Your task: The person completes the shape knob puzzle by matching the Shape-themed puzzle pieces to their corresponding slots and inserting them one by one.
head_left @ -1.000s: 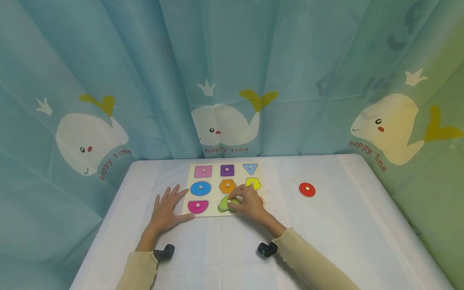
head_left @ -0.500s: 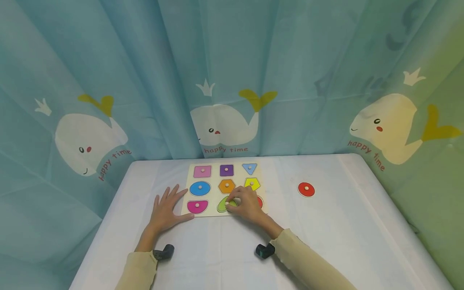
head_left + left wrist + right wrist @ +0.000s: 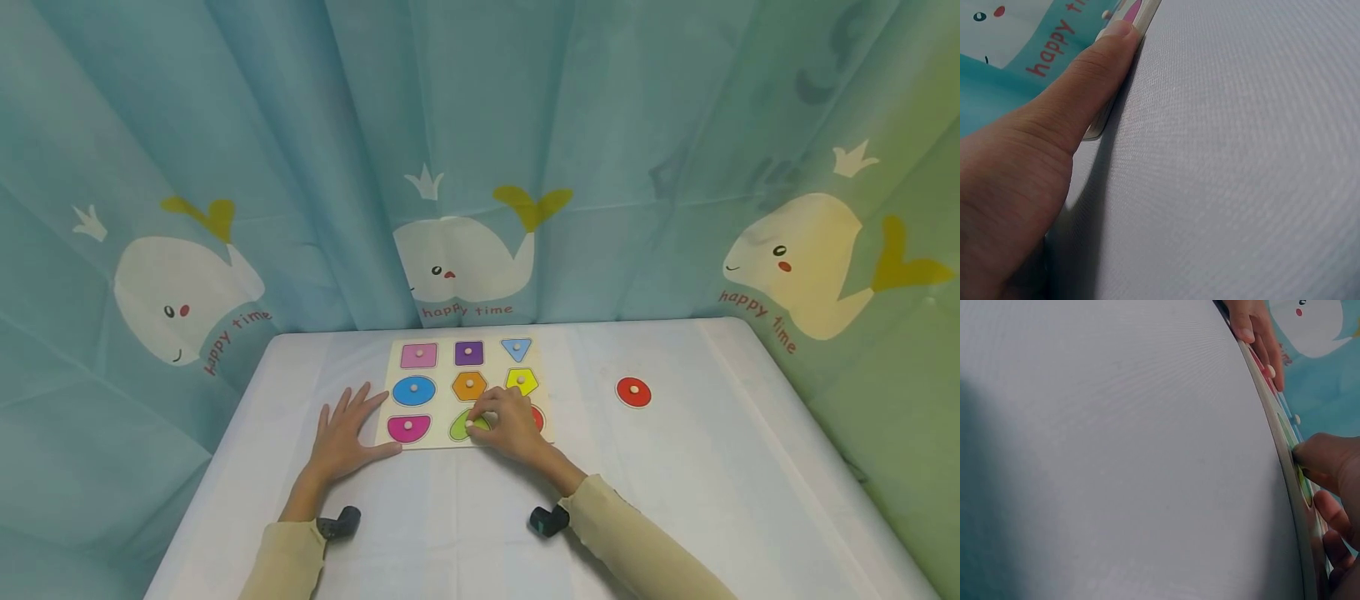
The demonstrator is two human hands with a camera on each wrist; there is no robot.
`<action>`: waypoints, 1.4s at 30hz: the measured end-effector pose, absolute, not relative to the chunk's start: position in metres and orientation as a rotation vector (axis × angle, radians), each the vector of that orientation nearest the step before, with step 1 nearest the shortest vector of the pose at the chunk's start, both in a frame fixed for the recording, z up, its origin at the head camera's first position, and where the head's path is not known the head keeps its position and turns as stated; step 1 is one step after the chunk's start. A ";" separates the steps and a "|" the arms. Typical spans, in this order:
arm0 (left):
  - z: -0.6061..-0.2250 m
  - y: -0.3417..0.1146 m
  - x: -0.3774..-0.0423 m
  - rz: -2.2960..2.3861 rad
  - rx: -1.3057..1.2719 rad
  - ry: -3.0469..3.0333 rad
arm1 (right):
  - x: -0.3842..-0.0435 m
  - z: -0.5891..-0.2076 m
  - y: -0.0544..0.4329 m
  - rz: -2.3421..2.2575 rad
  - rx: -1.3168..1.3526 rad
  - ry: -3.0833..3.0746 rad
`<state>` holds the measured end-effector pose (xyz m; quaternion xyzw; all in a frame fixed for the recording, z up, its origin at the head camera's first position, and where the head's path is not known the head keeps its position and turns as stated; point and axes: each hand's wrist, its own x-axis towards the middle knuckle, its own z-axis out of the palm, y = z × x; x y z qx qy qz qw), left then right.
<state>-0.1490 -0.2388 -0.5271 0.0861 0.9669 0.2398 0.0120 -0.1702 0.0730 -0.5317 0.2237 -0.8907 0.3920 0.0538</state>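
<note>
A cream peg puzzle board [image 3: 442, 403] lies on the table with colourful knobbed shapes in three rows. My right hand [image 3: 512, 425] pinches the white knob of a green puzzle piece [image 3: 458, 427] in the near row. This piece sits flush within its outline, partly covered by the fingers. My left hand [image 3: 345, 437] is spread at the board's left side, its thumb [image 3: 1100, 59] resting on the near left corner. Beside it in that row is a magenta half-round piece [image 3: 408, 428]. A red shape [image 3: 537, 418] at the near right corner is mostly hidden behind my right hand.
A red round knobbed piece [image 3: 633, 392] lies on the white-covered table [image 3: 712, 475], right of the board. Behind the table's far edge hangs a blue-green curtain [image 3: 480, 108] with whale prints.
The green piece, earlier tilted and offset over its outline, has dropped into it as my right hand moved slightly left and down. My left hand keeps its place.
</note>
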 end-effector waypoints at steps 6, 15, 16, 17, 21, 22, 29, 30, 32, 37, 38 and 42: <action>-0.528 -0.239 -0.149 0.764 0.280 3.021 | -0.171 -0.532 0.073 1.212 0.680 -2.714; -0.530 -0.240 -0.150 0.775 0.279 3.017 | -0.171 -0.532 0.073 1.218 0.688 -2.699; -0.530 -0.241 -0.150 0.776 0.278 3.016 | -0.171 -0.532 0.073 1.221 0.689 -2.698; -0.530 -0.241 -0.150 0.775 0.279 3.016 | -0.171 -0.532 0.073 1.221 0.688 -2.701; -0.527 -0.240 -0.149 0.777 0.284 3.015 | -0.171 -0.532 0.073 1.220 0.686 -2.712; -0.526 -0.240 -0.148 0.776 0.285 3.015 | -0.171 -0.533 0.073 1.220 0.685 -2.717; -0.523 -0.238 -0.148 0.781 0.265 3.002 | -0.170 -0.530 0.074 1.219 0.684 -2.730; -0.524 -0.238 -0.148 0.781 0.265 3.005 | -0.171 -0.530 0.074 1.212 0.691 -2.735; -0.527 -0.239 -0.149 0.779 0.269 3.007 | -0.172 -0.529 0.076 1.209 0.718 -2.746; -0.531 -0.239 -0.149 0.777 0.272 3.012 | -0.175 -0.528 0.088 1.248 0.826 -2.768; -0.531 -0.239 -0.149 0.778 0.273 3.012 | -0.176 -0.528 0.091 1.271 0.846 -2.758; -0.530 -0.239 -0.149 0.774 0.276 3.014 | -0.177 -0.524 0.104 1.347 0.870 -2.691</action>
